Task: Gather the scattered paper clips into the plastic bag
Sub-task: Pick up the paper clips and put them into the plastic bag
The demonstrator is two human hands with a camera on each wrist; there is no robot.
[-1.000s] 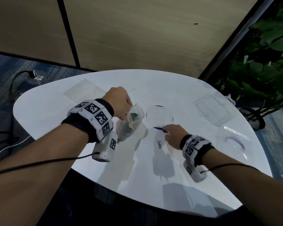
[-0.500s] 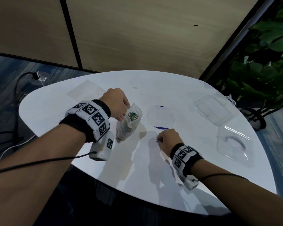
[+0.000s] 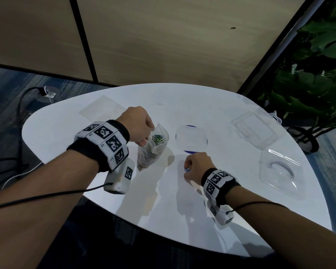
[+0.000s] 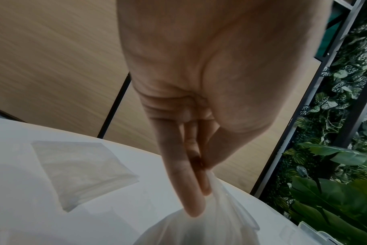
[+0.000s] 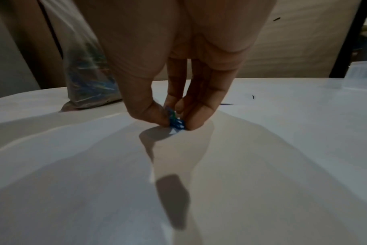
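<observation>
Left to right across the white table [image 3: 182, 210]:

Far left, a flat clear sheet or spare bag [image 3: 103, 110] lies on the top, untouched. Can't tell which it is.

Left hand [image 3: 138, 126] pinches the rim of the plastic bag [image 3: 153, 150], thumb against fingers, propping it upright with the mouth facing up. A cluster of coloured clips [image 3: 158, 139] already sits inside.

Past the bag, a small pale clip-shaped item [image 3: 160, 104] lies near the far edge. Too small to confirm.

Centre, a round clear lid or dish with a blue rim [image 3: 191, 137], just beyond the right hand.

Right hand [image 3: 196, 167] is down on the table, thumb and 2 fingers [image 5: 191, 116] closed narrow on a small bunch of blue and green paper clips [image 5: 176, 123], still touching the surface.

Far right, 2 clear plastic containers: 1 squarish [image 3: 254, 129], 1 with a curved moulding [image 3: 279, 171]. Both appear empty.

Step in hand: pick of what looks like the last loose clips nearby. Judging by the bag contents, the task is mostly done.

Next move calls for: lift without shedding a clip, carry left to the bag mouth, release above the opening. Left hand has to hold the mouth spread, since the film is limp. Then check that far item.
</observation>
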